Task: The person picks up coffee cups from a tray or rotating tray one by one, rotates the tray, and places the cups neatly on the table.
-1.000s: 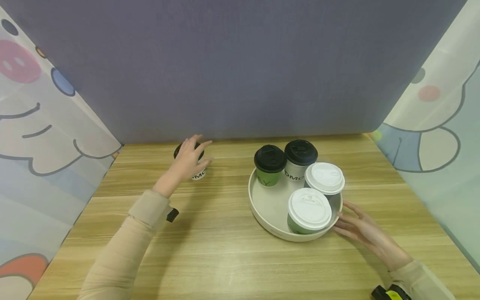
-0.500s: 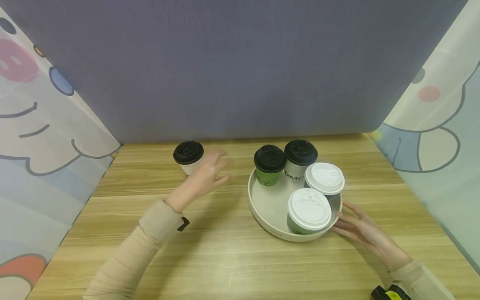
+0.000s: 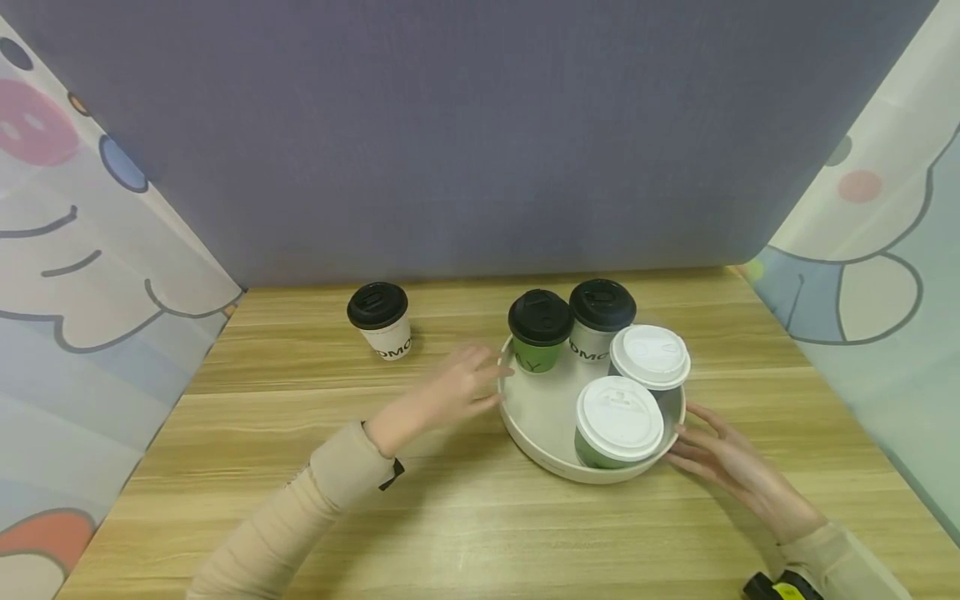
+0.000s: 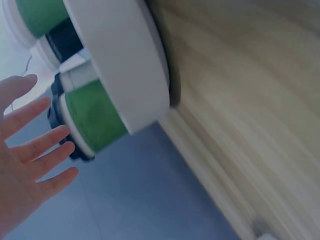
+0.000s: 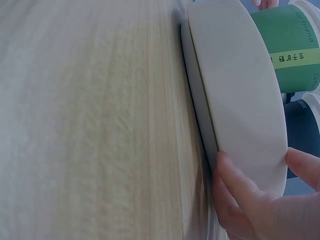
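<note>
My left hand (image 3: 448, 388) hovers at the left side of a round off-white tray (image 3: 538, 410), fingers apart and holding nothing. In the left wrist view its spread fingers are near a green cup (image 4: 95, 112) with a black lid. My right hand (image 3: 726, 463) holds the tray's right side; the right wrist view shows the thumb at the upper rim and fingers at the lower edge. On the tray stand a black-lidded green cup (image 3: 537, 357), a black-lidded white cup (image 3: 591, 340), a white-lidded dark cup (image 3: 649, 357) and a white-lidded green cup (image 3: 619, 421).
Another white paper cup (image 3: 390, 337) with a black lid stands upright on the wooden table (image 3: 450, 533), left of the tray. A grey panel (image 3: 480, 150) rises behind the table. Cartoon-printed curtains (image 3: 82, 350) hang at both sides.
My left hand has moved from the lone white cup rightward and toward me, up to the tray's left side. That cup stays in place, now fully visible. The right hand has not moved.
</note>
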